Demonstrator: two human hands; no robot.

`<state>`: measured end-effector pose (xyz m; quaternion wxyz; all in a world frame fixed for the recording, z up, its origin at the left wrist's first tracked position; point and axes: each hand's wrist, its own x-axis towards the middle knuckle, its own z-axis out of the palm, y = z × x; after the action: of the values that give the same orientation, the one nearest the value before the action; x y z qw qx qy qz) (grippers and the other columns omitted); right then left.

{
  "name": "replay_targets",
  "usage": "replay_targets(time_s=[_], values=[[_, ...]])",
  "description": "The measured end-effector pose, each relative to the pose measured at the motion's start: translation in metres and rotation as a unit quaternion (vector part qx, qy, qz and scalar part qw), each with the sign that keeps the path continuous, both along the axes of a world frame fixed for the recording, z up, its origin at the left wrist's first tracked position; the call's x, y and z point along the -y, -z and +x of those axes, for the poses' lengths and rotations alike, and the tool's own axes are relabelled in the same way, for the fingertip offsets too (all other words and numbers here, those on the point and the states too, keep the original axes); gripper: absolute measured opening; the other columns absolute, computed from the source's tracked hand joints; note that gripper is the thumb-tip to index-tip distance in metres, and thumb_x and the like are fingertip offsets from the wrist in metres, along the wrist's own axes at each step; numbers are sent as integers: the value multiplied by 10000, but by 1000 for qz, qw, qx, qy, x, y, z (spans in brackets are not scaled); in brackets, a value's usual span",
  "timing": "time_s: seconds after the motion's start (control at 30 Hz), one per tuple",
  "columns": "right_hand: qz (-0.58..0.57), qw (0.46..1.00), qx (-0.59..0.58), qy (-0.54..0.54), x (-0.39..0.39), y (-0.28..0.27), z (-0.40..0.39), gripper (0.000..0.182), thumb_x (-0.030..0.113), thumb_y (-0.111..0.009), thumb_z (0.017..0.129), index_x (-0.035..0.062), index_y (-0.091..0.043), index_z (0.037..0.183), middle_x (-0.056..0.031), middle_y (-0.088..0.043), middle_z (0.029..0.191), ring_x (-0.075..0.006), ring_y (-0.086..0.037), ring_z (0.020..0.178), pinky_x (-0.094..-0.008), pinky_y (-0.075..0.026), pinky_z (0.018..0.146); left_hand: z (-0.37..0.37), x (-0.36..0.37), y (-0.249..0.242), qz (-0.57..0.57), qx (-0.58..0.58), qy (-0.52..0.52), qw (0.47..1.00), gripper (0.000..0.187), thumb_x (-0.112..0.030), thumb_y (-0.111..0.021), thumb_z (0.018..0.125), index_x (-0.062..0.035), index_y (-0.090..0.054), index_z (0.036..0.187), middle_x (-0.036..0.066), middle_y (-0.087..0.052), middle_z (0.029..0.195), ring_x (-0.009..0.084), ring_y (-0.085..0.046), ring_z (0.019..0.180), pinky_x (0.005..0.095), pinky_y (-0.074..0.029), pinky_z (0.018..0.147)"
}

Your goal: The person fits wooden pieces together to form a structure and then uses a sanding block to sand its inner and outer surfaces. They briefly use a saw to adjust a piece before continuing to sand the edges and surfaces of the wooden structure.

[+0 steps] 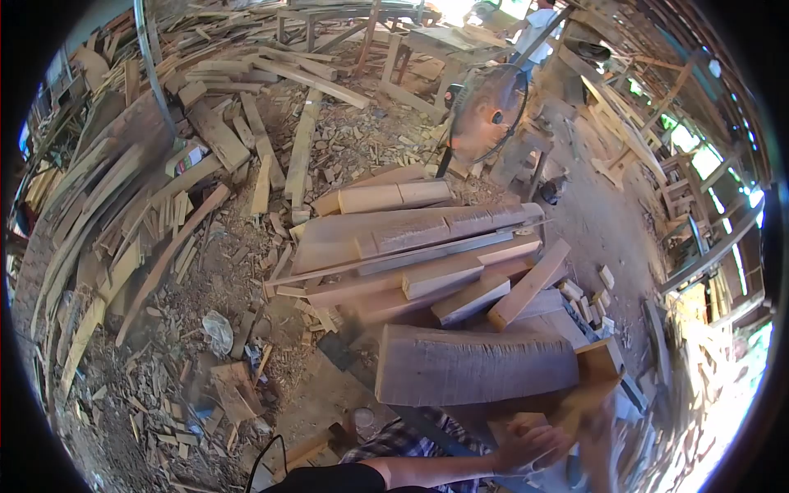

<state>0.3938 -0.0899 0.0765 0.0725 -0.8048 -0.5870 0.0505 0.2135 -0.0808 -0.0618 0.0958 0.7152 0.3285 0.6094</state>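
Note:
My left hand (534, 445) reaches in from the bottom edge, its fingers curled round a small pale wooden block (526, 421). Just right of it, my right hand (598, 423) is smeared by motion, close to a brown wooden piece (600, 361); its fingers cannot be made out. Beyond both hands lies a thick, dark wooden slab (477, 366) with a rough upper edge. Part of the surface under the hands is hidden by them.
Stacked planks and beams (444, 279) lie beyond the slab. A round fan (489, 115) stands behind them. Near the top, a person (538, 37) is by a wooden table (456, 41). Scrap wood (156, 370) and a plastic bag (218, 333) litter the left ground.

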Motion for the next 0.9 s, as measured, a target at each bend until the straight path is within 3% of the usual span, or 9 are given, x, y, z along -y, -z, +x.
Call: replay_targets(time_s=[0.07, 0.13, 0.23, 0.3, 0.33, 0.37, 0.43, 0.53, 0.9], values=[[69, 983, -159, 56, -51, -1, 33, 852, 336, -745, 778, 262, -323, 1513, -355, -444, 1356, -539, -458, 1224, -617, -397, 986, -9, -2, -9, -26, 17, 40, 999, 733, -426, -718, 758, -213, -531, 1434, 5, -500, 1419, 135, -462, 1272, 528, -214, 1075], [103, 989, -100, 37, -90, 58, 142, 815, 340, -728, 796, 283, -320, 1499, -349, -439, 1377, -542, -443, 1248, -620, -383, 1012, -12, -5, -14, -29, 17, 42, 999, 744, -435, -727, 756, -209, -528, 1437, 6, -499, 1414, 133, -456, 1276, 521, -217, 1076], [-3, 966, 119, 229, -87, -23, 5, 785, 334, -716, 810, 311, -317, 1486, -353, -382, 1444, -559, -410, 1287, -621, -360, 1047, -11, 0, -10, -33, -3, 41, 999, 799, -478, -764, 736, -197, -520, 1443, 4, -497, 1394, 134, -442, 1282, 509, -225, 1075], [-116, 971, 207, -6, -33, 49, 98, 760, 313, -718, 807, 272, -359, 1476, -366, -334, 1471, -571, -396, 1296, -624, -346, 1065, -14, -1, -13, -44, -13, 43, 998, 780, -492, -760, 749, -200, -531, 1435, -1, -501, 1386, 136, -446, 1276, 503, -233, 1078], [-120, 970, 210, -2, 13, 35, 63, 760, 313, -718, 807, 272, -359, 1476, -366, -334, 1471, -571, -396, 1296, -624, -346, 1065, -15, -1, -14, -40, -16, 25, 999, 729, -476, -745, 775, -205, -549, 1422, -10, -506, 1380, 133, -453, 1269, 503, -236, 1084], [106, 987, 57, 106, 15, 0, -44, 712, 282, -730, 791, 221, -439, 1438, -343, -401, 1367, -549, -444, 1220, -623, -377, 1010, -15, -1, -17, -43, -12, 31, 999, 729, -476, -745, 775, -205, -549, 1422, -10, -506, 1380, 133, -453, 1269, 503, -236, 1084], [26, 994, 48, 99, 49, -29, -107, 707, 263, -738, 788, 178, -453, 1429, -295, -456, 1219, -521, -470, 1142, -616, -384, 963, -16, -3, -18, -31, 6, 16, 999, 685, -459, -728, 796, -210, -562, 1412, -21, -513, 1367, 130, -457, 1260, 500, -245, 1084], [36, 998, 44, 36, 40, -43, -112, 749, 255, -737, 800, 198, -398, 1466, -271, -456, 1148, -503, -471, 1113, -599, -379, 945, -20, -2, -19, -35, -27, 21, 999, 663, -460, -723, 802, -231, -570, 1405, -31, -518, 1360, 130, -455, 1254, 505, -259, 1075], [150, 945, -197, 215, -14, -17, -52, 732, 328, -658, 865, 230, -329, 1511, -312, -419, 1363, -495, -393, 1298, -557, -283, 1112, -74, -64, -77, -39, -333, 285, 898, 686, -541, -781, 737, -153, -628, 1282, 96, -600, 1172, 280, -522, 1161, 469, -359, 1021]])
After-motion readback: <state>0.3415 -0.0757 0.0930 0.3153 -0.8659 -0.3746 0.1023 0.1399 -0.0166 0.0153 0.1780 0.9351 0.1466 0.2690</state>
